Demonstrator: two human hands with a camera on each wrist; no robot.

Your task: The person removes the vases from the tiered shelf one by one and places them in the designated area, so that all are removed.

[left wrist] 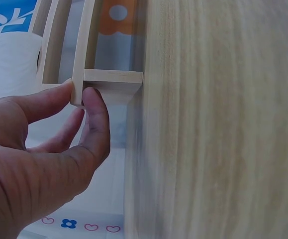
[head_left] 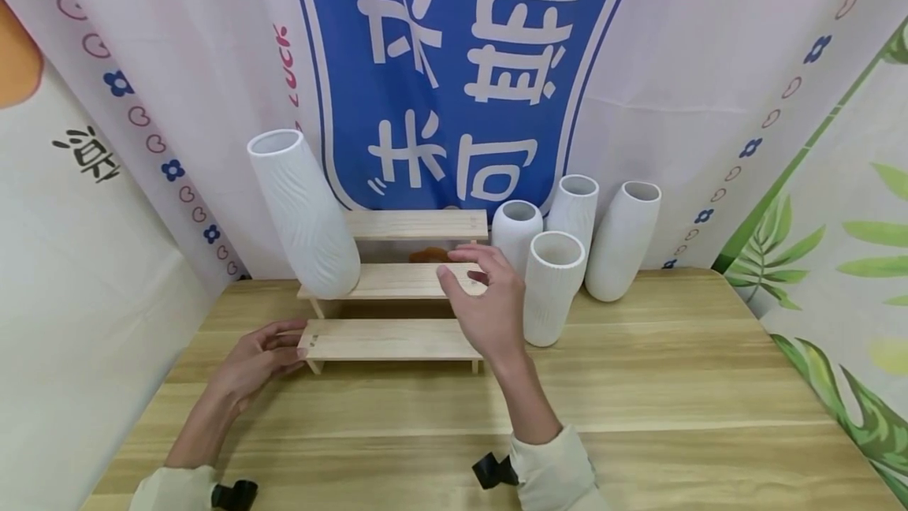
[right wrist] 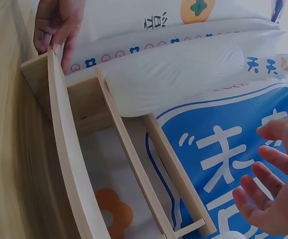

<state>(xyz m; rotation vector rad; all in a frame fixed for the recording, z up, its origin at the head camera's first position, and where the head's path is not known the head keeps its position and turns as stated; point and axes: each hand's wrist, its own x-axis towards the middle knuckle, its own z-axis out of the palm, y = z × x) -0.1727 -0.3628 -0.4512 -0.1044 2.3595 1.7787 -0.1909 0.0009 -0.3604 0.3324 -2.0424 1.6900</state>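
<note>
A three-step wooden display stand (head_left: 397, 337) stands on the table, its steps rising toward the back. My left hand (head_left: 258, 361) pinches the left end of its lowest step, thumb on top and a finger underneath in the left wrist view. A tall white vase (head_left: 305, 219) with wavy ridges stands on the left end of the middle step. My right hand (head_left: 491, 302) hovers over the stand's right end, fingers loosely bent and apart with nothing between them. Just right of that hand is a white ribbed vase (head_left: 553, 290).
Behind the ribbed vase are a short rounded white vase (head_left: 515, 235), a slim white vase (head_left: 576, 211) and a smooth tapered white vase (head_left: 623, 243). A printed curtain (head_left: 674, 117) hangs along the back of the wooden table (head_left: 674, 400).
</note>
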